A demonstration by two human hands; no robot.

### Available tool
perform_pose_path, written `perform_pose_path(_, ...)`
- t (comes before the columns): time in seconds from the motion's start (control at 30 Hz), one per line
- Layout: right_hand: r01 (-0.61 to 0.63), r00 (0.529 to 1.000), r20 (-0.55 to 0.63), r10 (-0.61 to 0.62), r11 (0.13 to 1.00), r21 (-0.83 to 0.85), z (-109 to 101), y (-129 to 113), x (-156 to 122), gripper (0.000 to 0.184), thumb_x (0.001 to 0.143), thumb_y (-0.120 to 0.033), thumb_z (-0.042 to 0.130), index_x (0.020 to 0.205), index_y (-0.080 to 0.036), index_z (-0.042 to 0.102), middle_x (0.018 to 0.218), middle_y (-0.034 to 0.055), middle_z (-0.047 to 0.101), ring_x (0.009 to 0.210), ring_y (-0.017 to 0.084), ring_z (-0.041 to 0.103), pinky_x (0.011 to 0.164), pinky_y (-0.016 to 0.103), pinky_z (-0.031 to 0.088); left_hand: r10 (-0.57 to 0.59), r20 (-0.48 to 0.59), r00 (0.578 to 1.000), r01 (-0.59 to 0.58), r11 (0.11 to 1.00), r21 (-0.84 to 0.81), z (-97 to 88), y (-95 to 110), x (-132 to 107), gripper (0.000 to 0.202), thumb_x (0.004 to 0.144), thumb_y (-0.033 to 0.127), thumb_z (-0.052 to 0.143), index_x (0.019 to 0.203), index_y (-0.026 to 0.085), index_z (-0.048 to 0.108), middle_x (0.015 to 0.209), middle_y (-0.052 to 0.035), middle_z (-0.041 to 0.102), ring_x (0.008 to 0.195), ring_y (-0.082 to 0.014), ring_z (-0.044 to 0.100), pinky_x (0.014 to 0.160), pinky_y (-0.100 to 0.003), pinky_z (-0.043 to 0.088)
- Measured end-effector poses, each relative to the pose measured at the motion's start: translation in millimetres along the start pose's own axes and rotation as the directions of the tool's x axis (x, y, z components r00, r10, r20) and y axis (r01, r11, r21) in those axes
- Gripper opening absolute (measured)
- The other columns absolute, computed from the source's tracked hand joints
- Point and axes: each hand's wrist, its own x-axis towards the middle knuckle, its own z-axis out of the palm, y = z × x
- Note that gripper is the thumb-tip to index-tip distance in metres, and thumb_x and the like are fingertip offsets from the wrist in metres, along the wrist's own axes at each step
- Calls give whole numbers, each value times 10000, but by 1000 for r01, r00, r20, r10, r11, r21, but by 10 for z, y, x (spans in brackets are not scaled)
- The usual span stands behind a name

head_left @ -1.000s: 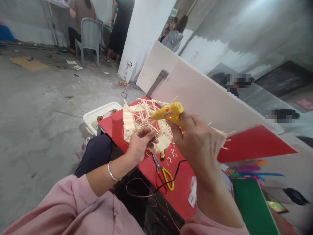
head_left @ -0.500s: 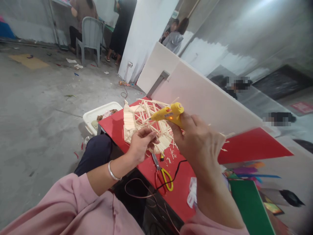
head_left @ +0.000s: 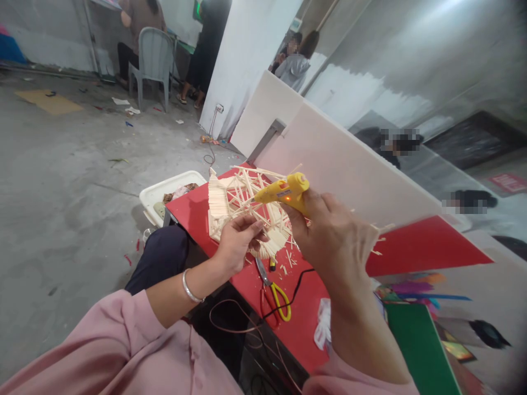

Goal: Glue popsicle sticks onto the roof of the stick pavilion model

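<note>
Head view: the right hand [head_left: 340, 236] was wrapped around the grip of a yellow glue gun [head_left: 282, 190], an orange light glowing on its side and its nozzle pointing left over a piece built of pale sticks [head_left: 218, 198]. That piece lay at the far left end of a red table [head_left: 304, 315], with a dense band of sticks at its left and a loose criss-cross in its middle. The left hand [head_left: 236, 238] was at its near edge, thumb and fingers curled inward; I could not tell whether they were clamped on a stick. Left of the table, a white tub [head_left: 171, 182] stood on the floor, holding what looked like brown patterned cloth [head_left: 168, 197], paler cloth [head_left: 180, 192] and a greenish item [head_left: 158, 208]. On the near part of the table a tool with a metal head [head_left: 261, 267] lay among loose stick bits [head_left: 291, 258], and a white plastic bag [head_left: 323, 323] was crumpled beside the right forearm, its contents hidden. A white panel [head_left: 349, 170] rose along the far side; beyond, at the far left, a person [head_left: 144, 19] sat on a grey chair [head_left: 155, 55].
</note>
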Motion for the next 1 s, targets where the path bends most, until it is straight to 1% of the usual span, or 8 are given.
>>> perform_pose_path(0.2, -2, 1000, 12, 2, 1000, 19, 16, 8, -3, 408, 965, -471, 466, 1202, -187, 638, 749, 43, 622, 564, 113, 416, 543, 298, 131, -5, 7, 1000, 5, 1000, -15, 13, 9, -13, 488, 445, 405, 917, 685, 151, 577, 570, 18, 636, 461, -100, 605, 377, -156, 352)
perform_pose_path(0.33, -1, 1000, 17, 1, 1000, 26, 26, 13, -9, 403, 963, -464, 467, 1204, -187, 635, 758, 43, 620, 563, 113, 410, 544, 298, 135, -2, 13, 1000, 2, 1000, -11, 4, 1, -8, 462, 474, 388, 912, 686, 151, 577, 577, 14, 635, 468, -101, 608, 383, -158, 354)
perform_pose_path(0.6, 11, 1000, 1, -11, 1000, -10, 19, 10, -5, 407, 962, -474, 465, 1145, -165, 658, 744, 42, 619, 564, 110, 418, 538, 291, 132, 10, 30, 999, -10, 1000, 6, 1, 3, -9, 426, 517, 382, 899, 669, 149, 576, 576, 14, 622, 475, -100, 606, 389, -163, 357)
perform_pose_path(0.77, 6, 1000, -2, -6, 1000, 6, 37, 20, -13, 410, 959, -484, 468, 1185, -192, 646, 739, 31, 612, 565, 115, 418, 544, 296, 122, 5, 28, 1000, -4, 1000, -6, -8, -14, -4, 447, 498, 386, 906, 668, 152, 565, 576, 16, 625, 471, -99, 607, 383, -158, 354)
perform_pose_path(0.9, -4, 1000, 27, 3, 999, 37, 46, 25, -17, 420, 963, -481, 456, 1216, -195, 631, 759, 44, 613, 575, 118, 424, 552, 303, 124, 12, 36, 999, -12, 1000, 0, -19, -28, 1, 430, 525, 386, 896, 682, 152, 571, 581, 14, 626, 478, -101, 614, 386, -159, 357)
perform_pose_path(1.0, 1, 1000, 14, -2, 1000, 31, 47, 23, -14, 420, 963, -481, 464, 1217, -192, 632, 747, 41, 611, 567, 115, 420, 545, 301, 126, 13, 40, 999, -13, 1000, -4, -26, -34, 3, 422, 535, 374, 894, 691, 151, 571, 581, 15, 628, 482, -103, 619, 389, -158, 359)
